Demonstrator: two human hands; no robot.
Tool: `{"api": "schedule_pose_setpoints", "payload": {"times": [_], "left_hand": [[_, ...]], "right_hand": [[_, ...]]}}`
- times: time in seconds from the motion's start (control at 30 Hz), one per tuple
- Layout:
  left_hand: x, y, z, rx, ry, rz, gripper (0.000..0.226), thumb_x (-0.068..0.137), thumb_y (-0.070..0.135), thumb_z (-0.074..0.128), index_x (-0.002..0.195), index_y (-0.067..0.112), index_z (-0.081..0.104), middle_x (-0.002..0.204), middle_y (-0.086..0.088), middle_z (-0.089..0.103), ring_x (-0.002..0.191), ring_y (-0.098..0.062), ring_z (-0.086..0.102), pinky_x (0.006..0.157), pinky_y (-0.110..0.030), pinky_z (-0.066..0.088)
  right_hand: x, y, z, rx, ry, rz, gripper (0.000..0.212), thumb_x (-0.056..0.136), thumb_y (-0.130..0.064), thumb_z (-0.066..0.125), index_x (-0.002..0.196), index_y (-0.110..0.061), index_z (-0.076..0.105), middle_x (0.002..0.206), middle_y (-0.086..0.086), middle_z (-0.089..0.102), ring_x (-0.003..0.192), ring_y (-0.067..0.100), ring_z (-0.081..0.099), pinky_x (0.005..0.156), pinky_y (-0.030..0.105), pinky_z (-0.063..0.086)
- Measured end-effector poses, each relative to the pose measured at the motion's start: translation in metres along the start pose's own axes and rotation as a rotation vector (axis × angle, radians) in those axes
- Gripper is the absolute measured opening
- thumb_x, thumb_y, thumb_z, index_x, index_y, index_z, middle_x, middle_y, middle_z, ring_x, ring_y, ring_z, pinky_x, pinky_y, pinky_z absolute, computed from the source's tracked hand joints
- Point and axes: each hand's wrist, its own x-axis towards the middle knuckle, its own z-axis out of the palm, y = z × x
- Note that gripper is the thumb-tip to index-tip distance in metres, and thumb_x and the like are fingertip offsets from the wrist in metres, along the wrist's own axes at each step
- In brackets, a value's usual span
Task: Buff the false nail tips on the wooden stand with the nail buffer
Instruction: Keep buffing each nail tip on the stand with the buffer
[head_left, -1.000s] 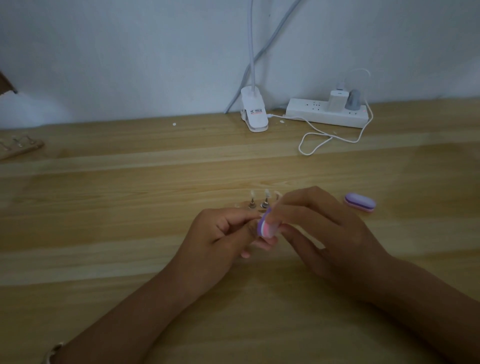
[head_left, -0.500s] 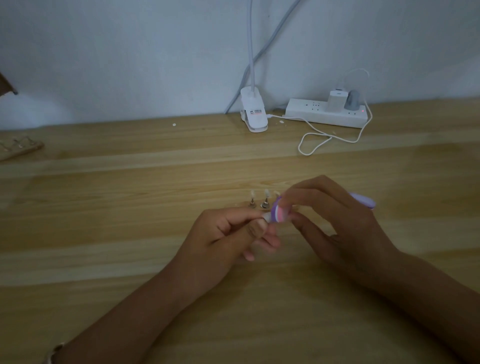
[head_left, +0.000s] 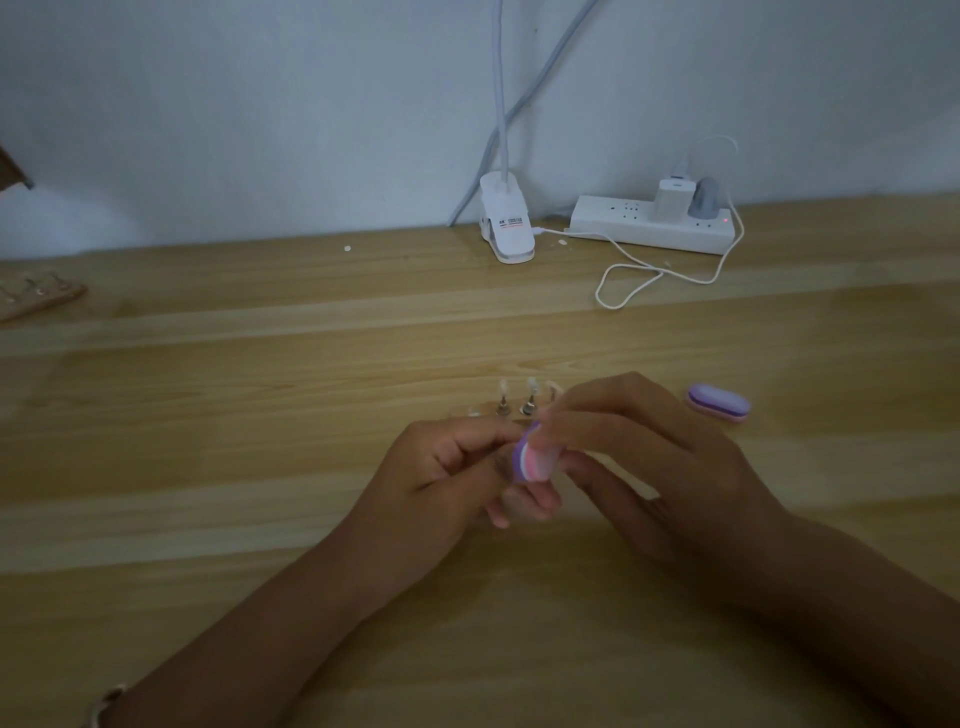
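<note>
At the centre of the frame, a small purple, pink and white layered nail buffer block (head_left: 532, 458) was gripped by the fingers (head_left: 566, 415) of the right hand (head_left: 660, 467), thumb below and fingertips on top. The fingers (head_left: 470, 447) of the left hand (head_left: 441, 488) were curled closed just left of the buffer, touching it; what was pinched in them could not be made out. Just above both hands, a wooden stand (head_left: 470, 413) lying on the light wooden tabletop (head_left: 260, 415) was partly hidden, with pale false nail tips (head_left: 531, 387) seen upright on small metal holders. A second oval purple buffer (head_left: 719, 402) was seen on the tabletop to the right of the hands, apart from them. At the upper centre, a white clip lamp base (head_left: 506, 223) and a white power strip (head_left: 649, 226) with a looped white cable (head_left: 631, 283) were seen against the wall. Another wooden stand (head_left: 36, 299) was seen at the left edge.
</note>
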Motion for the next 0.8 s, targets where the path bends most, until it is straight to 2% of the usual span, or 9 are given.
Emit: {"api": "schedule_pose_setpoints", "payload": {"times": [0.13,0.3,0.33,0.43,0.47,0.53,0.63,0.7,0.8], "left_hand": [[0.000,0.001,0.000,-0.027,-0.013,-0.021,0.026,0.094,0.018,0.049,0.087,-0.001,0.065,0.077,-0.011,0.072,0.071,-0.022,0.071,0.059,-0.030,0.051],[0.000,0.001,0.000,-0.021,-0.015,-0.004,0.021,0.091,0.013,0.050,0.088,0.001,0.068,0.073,-0.013,0.071,0.068,-0.022,0.068,0.058,-0.030,0.051],[0.000,0.000,0.000,-0.017,-0.015,-0.009,0.023,0.092,0.015,0.051,0.087,0.000,0.067,0.073,-0.013,0.071,0.069,-0.023,0.068,0.059,-0.030,0.051],[-0.001,0.000,0.000,-0.038,-0.009,-0.009,0.023,0.093,0.017,0.050,0.084,0.002,0.065,0.073,-0.012,0.071,0.069,-0.025,0.069,0.060,-0.032,0.051],[-0.001,0.000,0.000,-0.045,-0.009,-0.011,0.023,0.094,0.017,0.049,0.084,0.003,0.065,0.073,-0.011,0.070,0.069,-0.025,0.069,0.060,-0.032,0.051],[0.000,-0.002,0.001,-0.040,-0.003,-0.019,0.021,0.094,0.018,0.049,0.085,0.008,0.065,0.074,-0.012,0.071,0.070,-0.022,0.069,0.059,-0.031,0.051],[0.001,-0.005,0.001,-0.008,-0.007,-0.009,0.020,0.094,0.020,0.050,0.088,0.009,0.066,0.076,-0.011,0.072,0.072,-0.020,0.070,0.056,-0.028,0.051],[0.001,-0.007,0.002,0.029,0.015,0.025,0.017,0.092,0.020,0.055,0.090,0.012,0.069,0.077,-0.009,0.072,0.073,-0.018,0.070,0.054,-0.027,0.052],[0.001,-0.010,0.000,0.098,0.094,0.052,0.014,0.086,0.021,0.063,0.094,0.018,0.075,0.075,-0.005,0.073,0.068,-0.015,0.066,0.053,-0.025,0.052]], "right_hand": [[0.002,0.006,-0.007,-0.039,-0.005,0.049,0.015,0.095,0.000,0.060,0.099,-0.007,0.073,0.102,0.003,0.064,0.098,0.008,0.060,0.093,0.006,0.033],[-0.001,-0.005,0.000,0.092,-0.058,0.045,0.018,0.103,-0.016,0.056,0.110,-0.026,0.068,0.108,-0.011,0.064,0.102,-0.004,0.061,0.089,0.006,0.043],[-0.002,0.000,-0.002,0.016,-0.069,0.029,0.019,0.101,-0.011,0.058,0.110,-0.021,0.071,0.108,-0.008,0.063,0.100,0.001,0.062,0.088,0.011,0.045],[-0.003,0.018,-0.012,-0.060,-0.038,0.144,0.017,0.096,-0.004,0.061,0.106,-0.014,0.072,0.106,-0.005,0.061,0.093,0.012,0.064,0.071,0.041,0.056],[-0.001,0.020,-0.015,-0.038,-0.013,0.177,0.017,0.096,-0.003,0.062,0.105,-0.013,0.071,0.105,-0.005,0.061,0.092,0.011,0.064,0.072,0.042,0.056],[0.001,0.017,-0.014,0.022,0.039,0.201,0.018,0.093,0.003,0.066,0.105,-0.010,0.070,0.103,0.001,0.062,0.096,0.008,0.062,0.086,0.027,0.052],[0.002,0.003,-0.008,0.046,0.021,0.152,0.020,0.091,0.002,0.066,0.108,-0.008,0.071,0.103,0.004,0.065,0.098,0.008,0.062,0.091,0.012,0.041],[0.000,-0.001,-0.005,0.007,-0.015,0.082,0.021,0.093,0.003,0.066,0.111,-0.006,0.072,0.106,0.004,0.066,0.098,0.009,0.061,0.092,0.008,0.037],[0.002,0.006,-0.009,-0.009,-0.033,0.104,0.027,0.088,0.010,0.069,0.111,-0.003,0.073,0.105,0.005,0.069,0.095,0.013,0.066,0.090,0.011,0.043]]}}
